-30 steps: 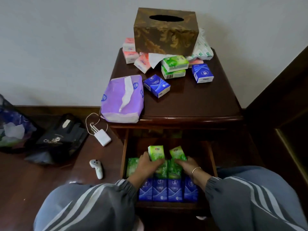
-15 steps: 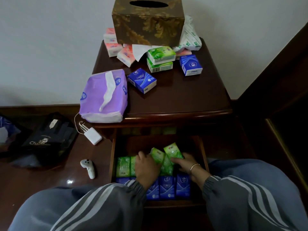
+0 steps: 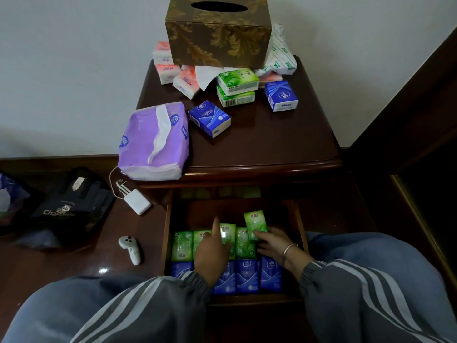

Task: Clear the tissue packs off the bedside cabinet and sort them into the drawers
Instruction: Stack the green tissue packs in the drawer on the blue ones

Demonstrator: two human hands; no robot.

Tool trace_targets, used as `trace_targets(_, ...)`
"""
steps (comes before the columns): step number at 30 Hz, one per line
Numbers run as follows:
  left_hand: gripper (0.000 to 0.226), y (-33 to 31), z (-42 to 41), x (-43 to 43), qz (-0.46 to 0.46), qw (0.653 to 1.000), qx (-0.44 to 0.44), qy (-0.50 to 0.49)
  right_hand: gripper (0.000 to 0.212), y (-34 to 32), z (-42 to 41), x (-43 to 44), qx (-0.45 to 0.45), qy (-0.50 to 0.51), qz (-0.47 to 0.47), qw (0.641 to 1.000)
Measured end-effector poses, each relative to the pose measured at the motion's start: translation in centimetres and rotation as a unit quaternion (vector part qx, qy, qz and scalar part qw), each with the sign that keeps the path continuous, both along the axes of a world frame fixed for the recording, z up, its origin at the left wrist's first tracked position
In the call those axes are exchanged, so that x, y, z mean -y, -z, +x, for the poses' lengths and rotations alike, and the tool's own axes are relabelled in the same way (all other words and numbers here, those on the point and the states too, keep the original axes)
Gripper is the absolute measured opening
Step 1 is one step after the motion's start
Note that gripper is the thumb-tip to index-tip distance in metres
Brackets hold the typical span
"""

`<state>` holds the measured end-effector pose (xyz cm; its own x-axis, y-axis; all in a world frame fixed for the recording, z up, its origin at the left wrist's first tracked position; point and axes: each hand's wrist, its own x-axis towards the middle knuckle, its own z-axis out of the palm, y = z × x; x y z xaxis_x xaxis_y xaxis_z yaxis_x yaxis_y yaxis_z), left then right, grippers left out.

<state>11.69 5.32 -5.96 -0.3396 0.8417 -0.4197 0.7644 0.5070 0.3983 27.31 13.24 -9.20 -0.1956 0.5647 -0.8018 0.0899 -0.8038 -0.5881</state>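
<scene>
Your right hand (image 3: 272, 243) pinches a slim green pack (image 3: 256, 224) by its near end, thumb and fingertips closed on the glossy film. The pack is a flat rectangle. Its long axis runs away from you, with the far end raised and leaning a little left, and the red logo sits at that far end. It hangs over the open wooden drawer (image 3: 167, 231).

Just left of that grip lies the green row (image 3: 181, 246): four more shiny packs side by side, their long axes also pointing away from you. Your left hand (image 3: 212, 253) rests on top of that row with its grip released, one digit straight and pointing away, holding nothing.

Nearer you than both grips lies the blue row (image 3: 247, 276). Four packs show, and your left sleeve (image 3: 173, 288) hides whether there are more. A thin metal bangle (image 3: 289, 250) circles your right wrist.

Beyond both grips, the dark polished table (image 3: 272, 144) carries:
- two blue packs (image 3: 209, 118), well apart;
- a green stack (image 3: 237, 79) of two;
- at least four pink packs (image 3: 168, 73), crowded against a brown-and-gold tissue box (image 3: 218, 38);
- one soft purple pack (image 3: 155, 142) at the left edge, with white tissue showing through its slit.
</scene>
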Motion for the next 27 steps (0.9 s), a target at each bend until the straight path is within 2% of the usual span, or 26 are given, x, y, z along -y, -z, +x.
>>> trace_targets(2,0.076,-0.2,0.0,0.2,0.019,1.000,0.004,-0.020,0.028,0.0,0.1,0.0,0.005,0.017,0.004,1.000)
trace_targets(4,0.074,-0.4,-0.3,0.3,0.047,0.997,0.035,-0.051,0.027,-0.1,0.2,-0.2,0.019,0.026,0.024,0.999)
trace_targets(8,0.069,-0.5,-1.4,0.0,0.088,0.975,0.141,-0.147,0.026,-0.4,0.1,-0.1,0.008,0.020,0.038,0.999)
trace_targets(13,0.059,-0.1,-1.4,0.2,0.055,0.936,0.286,-0.196,0.033,-0.7,0.1,0.3,0.022,-0.024,0.041,0.999)
trace_targets(18,0.059,-0.2,-0.5,0.4,0.065,0.930,0.293,-0.213,0.027,-1.2,0.6,0.2,0.030,-0.007,0.046,0.998)
trace_targets(21,0.055,-0.8,-0.5,-0.1,0.092,0.918,0.306,-0.235,0.034,-1.1,1.8,-0.2,0.131,0.017,0.075,0.988)
trace_targets(23,0.054,-1.0,-0.3,-0.4,0.096,0.914,0.312,-0.240,0.037,-0.5,2.5,-0.1,0.208,-0.010,0.089,0.974)
trace_targets(27,0.055,-1.1,0.5,-0.4,0.082,0.911,0.321,-0.244,0.040,0.5,2.5,0.9,0.226,-0.067,0.106,0.966)
